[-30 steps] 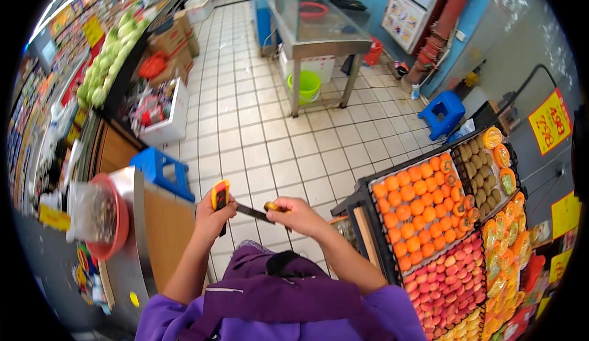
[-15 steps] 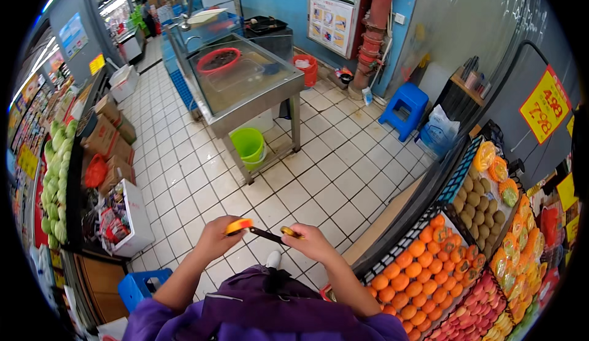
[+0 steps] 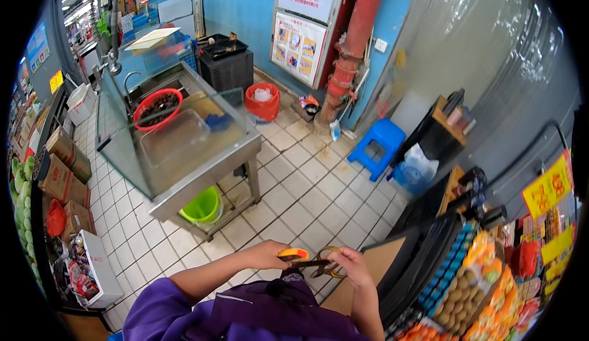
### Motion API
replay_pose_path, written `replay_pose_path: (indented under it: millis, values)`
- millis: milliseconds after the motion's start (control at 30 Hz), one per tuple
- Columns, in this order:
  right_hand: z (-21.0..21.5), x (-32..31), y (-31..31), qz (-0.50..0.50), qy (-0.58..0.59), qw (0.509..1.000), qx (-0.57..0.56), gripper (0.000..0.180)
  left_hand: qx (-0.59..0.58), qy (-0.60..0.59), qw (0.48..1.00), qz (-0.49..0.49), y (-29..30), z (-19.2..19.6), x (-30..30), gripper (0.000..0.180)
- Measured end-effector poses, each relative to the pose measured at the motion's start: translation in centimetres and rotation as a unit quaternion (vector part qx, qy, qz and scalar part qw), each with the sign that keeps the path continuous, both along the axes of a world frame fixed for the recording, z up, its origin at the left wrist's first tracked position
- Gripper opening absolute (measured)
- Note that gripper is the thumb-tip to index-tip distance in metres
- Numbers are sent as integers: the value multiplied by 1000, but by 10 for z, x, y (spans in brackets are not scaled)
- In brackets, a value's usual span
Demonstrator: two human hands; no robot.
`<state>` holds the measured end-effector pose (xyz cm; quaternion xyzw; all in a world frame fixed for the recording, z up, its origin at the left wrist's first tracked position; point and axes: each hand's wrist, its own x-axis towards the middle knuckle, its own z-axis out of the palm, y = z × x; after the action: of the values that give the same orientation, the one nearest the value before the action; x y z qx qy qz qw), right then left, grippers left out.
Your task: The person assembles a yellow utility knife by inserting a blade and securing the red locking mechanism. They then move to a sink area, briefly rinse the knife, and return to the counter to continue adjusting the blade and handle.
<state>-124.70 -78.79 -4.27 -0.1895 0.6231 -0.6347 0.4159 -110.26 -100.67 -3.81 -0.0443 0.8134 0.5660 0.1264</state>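
Hands (image 3: 264,256) (image 3: 353,267) pinch scissors (image 3: 310,262); red basket (image 3: 157,109) holds dark shellfish

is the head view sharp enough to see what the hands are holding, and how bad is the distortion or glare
Head view: the middle is sharp enough to show the left hand and right hand on orange-handled scissors; fisheye bends the floor tiles and the red pipe toward the black rim; soft reflections wash over the glass-walled metal table; lighting is even, without hard shadows.

Bright even shop light from ceiling above me, soft shadows, strong fisheye bend and black rim, focus sharp.
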Motion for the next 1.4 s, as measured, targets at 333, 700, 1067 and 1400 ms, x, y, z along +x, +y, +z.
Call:
replay_pose_path:
  millis: [333,700,1067,1400]
  values:
    - [11,-262,-156,-236,-57,966,-91,9,278,78,876,387,-159,44,-191,17]
    - [3,-442,-355,-237,3,966,-101,21,398,287,776,397,-345,67,-467,16]
    - [-26,-604,-575,-46,122,991,-36,19,229,330,688,604,-520,30,-484,17]
    - [-26,-563,-808,400,63,908,-106,18,146,279,380,870,-508,5,-397,18]
